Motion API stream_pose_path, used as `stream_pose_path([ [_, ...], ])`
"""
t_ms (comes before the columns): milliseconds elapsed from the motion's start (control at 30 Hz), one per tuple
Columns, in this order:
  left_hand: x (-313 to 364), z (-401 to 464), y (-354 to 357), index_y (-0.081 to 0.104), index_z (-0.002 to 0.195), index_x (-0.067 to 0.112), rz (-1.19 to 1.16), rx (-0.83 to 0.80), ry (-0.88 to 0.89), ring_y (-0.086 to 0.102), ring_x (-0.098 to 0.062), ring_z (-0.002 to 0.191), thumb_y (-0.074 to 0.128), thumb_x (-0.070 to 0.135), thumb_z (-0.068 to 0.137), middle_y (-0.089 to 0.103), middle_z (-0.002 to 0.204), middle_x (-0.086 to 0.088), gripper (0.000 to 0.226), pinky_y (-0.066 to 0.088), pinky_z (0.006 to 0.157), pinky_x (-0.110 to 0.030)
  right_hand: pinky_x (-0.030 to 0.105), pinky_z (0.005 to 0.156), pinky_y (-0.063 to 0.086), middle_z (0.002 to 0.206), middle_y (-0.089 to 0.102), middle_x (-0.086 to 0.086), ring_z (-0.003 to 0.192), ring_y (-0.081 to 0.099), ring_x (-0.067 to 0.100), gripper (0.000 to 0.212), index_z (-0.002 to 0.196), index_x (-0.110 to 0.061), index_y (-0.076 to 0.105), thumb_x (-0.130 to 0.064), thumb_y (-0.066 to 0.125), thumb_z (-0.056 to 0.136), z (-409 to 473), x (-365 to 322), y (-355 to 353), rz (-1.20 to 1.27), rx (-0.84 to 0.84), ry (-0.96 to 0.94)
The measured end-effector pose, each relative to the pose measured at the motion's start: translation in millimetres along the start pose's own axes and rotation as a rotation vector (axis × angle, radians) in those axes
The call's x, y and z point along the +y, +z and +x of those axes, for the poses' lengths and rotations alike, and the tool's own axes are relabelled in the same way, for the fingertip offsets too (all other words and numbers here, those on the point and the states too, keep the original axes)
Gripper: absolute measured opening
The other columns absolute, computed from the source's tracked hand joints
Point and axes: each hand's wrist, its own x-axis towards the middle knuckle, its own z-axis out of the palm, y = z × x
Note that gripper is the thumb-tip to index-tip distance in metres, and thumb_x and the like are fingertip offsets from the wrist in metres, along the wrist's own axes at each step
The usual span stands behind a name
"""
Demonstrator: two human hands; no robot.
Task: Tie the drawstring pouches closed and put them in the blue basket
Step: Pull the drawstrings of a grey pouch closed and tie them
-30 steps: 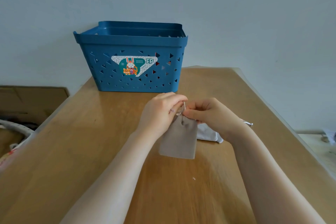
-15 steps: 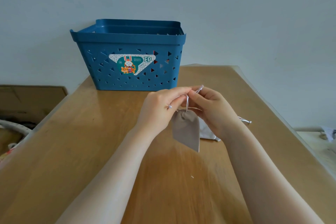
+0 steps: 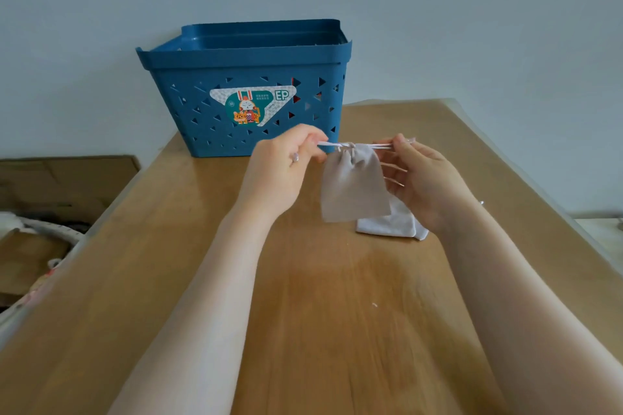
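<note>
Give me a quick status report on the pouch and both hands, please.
Left hand and right hand each pinch a drawstring end. Grey pouch hangs between them, mouth cinched. Blue basket behind, path unobstructed.

The pouch (image 3: 352, 185) is matt beige cloth with white cords (image 3: 381, 145). The basket (image 3: 246, 77) is smooth blue plastic bearing a glossy sticker (image 3: 253, 105). The counter (image 3: 303, 296) is wood with a slight sheen.

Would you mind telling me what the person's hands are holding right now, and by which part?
The beige pouch, held by its drawstring: the left hand pinches the cord on one side of the gathered neck, the right hand on the other.
</note>
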Motion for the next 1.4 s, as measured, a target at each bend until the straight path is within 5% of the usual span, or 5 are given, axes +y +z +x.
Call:
stream_pose_path([
  [367,-1.9,0.4,3.9,0.054,0.091,0.026,-0.206,-0.009,-0.073,0.043,-0.008,0.057,0.035,0.019,0.101,0.054,0.065,0.009,0.023,0.039,0.060,-0.025,0.027,0.076,0.047,0.081,0.068,-0.002,0.078,0.061,0.012,0.033,0.081,-0.016,0.068,-0.026,0.042,0.099,8.0,-2.1,17.6,-0.188,0.090,-0.134],
  [533,-1.1,0.7,3.8,0.056,0.090,0.027,-0.318,-0.007,-0.087,0.050,-0.007,0.060,0.036,0.012,0.100,0.060,0.075,0.013,0.027,0.042,0.060,-0.020,0.031,0.088,0.052,0.084,0.070,0.003,0.087,0.067,0.017,0.033,0.087,-0.012,0.062,-0.026,0.035,0.102,10.2,-5.8,30.5,0.176,-0.010,-0.117],
  [867,-4.7,1.1,9.8,0.056,0.084,0.016,-0.755,-0.021,-0.361,0.040,-0.010,0.053,0.034,0.005,0.099,0.048,0.064,0.004,0.029,0.035,0.056,-0.022,0.028,0.064,0.054,0.053,0.044,-0.002,0.052,0.052,0.014,0.035,0.077,-0.010,0.051,-0.023,0.032,0.103,17.1,3.4,18.5,0.573,-0.033,-0.075],
  [1233,7.8,-1.8,13.8,0.063,0.092,0.018,-0.798,-0.093,-0.319,0.048,-0.007,0.060,0.041,0.005,0.098,0.063,0.071,0.008,0.026,0.039,0.059,-0.020,0.024,0.059,0.039,0.057,0.040,-0.004,0.055,0.038,0.009,0.031,0.084,-0.012,0.066,-0.017,0.041,0.100,2.7,4.6,24.1,-0.511,-0.050,-0.329],
  [1400,14.5,-2.6,10.5,0.065,0.093,0.024,-0.642,-0.045,-0.228,0.055,-0.001,0.068,0.049,0.010,0.096,0.067,0.072,0.012,0.021,0.043,0.063,-0.015,0.018,0.051,0.033,0.052,0.041,-0.007,0.052,0.035,0.006,0.030,0.070,-0.004,0.062,-0.014,0.050,0.096,-1.2,5.6,25.9,-0.557,-0.154,-0.317],
])
